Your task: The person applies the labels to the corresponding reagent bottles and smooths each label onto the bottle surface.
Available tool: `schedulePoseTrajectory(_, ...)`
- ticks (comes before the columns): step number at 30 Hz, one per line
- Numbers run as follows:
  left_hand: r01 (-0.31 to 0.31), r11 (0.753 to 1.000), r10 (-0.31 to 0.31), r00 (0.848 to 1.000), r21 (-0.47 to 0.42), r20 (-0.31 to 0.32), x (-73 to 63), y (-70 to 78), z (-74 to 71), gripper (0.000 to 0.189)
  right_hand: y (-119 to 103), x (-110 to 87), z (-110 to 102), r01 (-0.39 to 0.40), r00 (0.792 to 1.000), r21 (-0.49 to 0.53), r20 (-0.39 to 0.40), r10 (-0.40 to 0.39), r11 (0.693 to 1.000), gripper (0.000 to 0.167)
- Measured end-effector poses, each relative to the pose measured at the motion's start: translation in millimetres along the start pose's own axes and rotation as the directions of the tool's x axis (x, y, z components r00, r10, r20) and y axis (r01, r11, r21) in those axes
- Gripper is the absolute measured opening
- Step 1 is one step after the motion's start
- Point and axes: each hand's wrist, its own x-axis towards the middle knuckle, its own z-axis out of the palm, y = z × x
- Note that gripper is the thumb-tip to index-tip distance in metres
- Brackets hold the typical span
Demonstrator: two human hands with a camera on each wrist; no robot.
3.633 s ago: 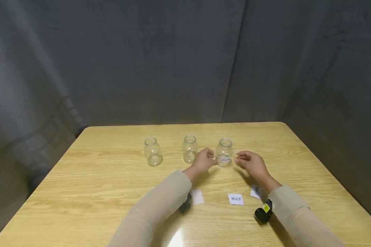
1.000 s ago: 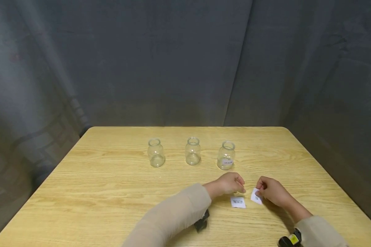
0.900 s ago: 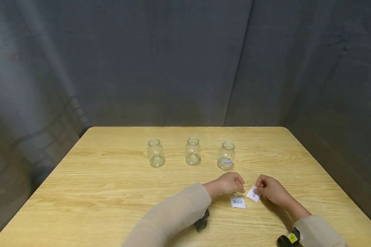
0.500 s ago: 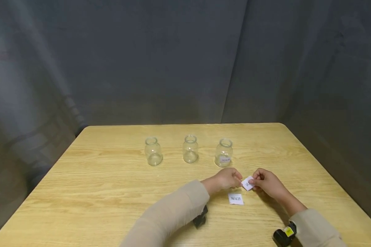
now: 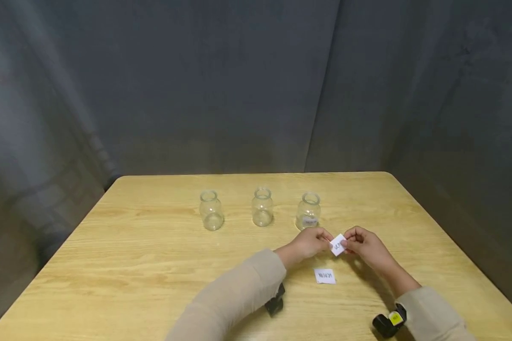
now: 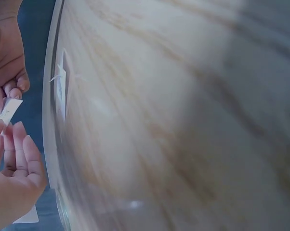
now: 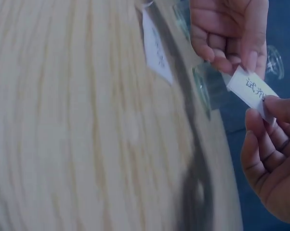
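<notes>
A small white paper label (image 5: 337, 245) with black handwriting is held up above the table between both hands. My right hand (image 5: 368, 247) pinches it with the thumb laid over its written face. The left hand (image 5: 309, 242) pinches the opposite corner with thumb and fingertips. In the right wrist view the label (image 7: 251, 90) shows Chinese characters, partly covered by the right thumb. A second written label (image 5: 324, 276) lies flat on the table below the hands. Just behind the left hand, the right-hand glass jar (image 5: 310, 208) carries a label low on its front.
Two plain glass jars, the middle one (image 5: 262, 207) and the left one (image 5: 211, 210), stand upright in a row with the labelled jar. They are on a wooden table (image 5: 145, 265). Dark grey curtains (image 5: 222, 94) hang behind and at both sides.
Both hands have left the right-hand jar. The right hand has lifted a label off the table and brought it left and up to the left hand, which now pinches its corner too.
</notes>
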Motion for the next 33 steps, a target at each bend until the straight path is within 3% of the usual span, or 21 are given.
schedulePoseTrajectory(7,-0.001,0.992,-0.002,1.0,-0.124,-0.024,-2.1,-4.0,1.0,0.009,-4,-4.4,5,0.008,0.999,0.052,-0.047,-0.005,0.999,0.018)
schedulePoseTrajectory(24,-0.02,0.981,0.005,0.997,-0.192,-0.076,-4.3,3.7,-26.1,0.009,-27,1.4,19,0.099,0.993,0.096,-0.074,-0.092,0.99,0.019)
schedulePoseTrajectory(33,-0.041,0.986,0.038,0.999,-0.163,-0.02,-14.7,7.0,-40.9,0.012,-34,2.1,25,0.174,0.985,0.054,-0.027,-0.172,0.983,0.025)
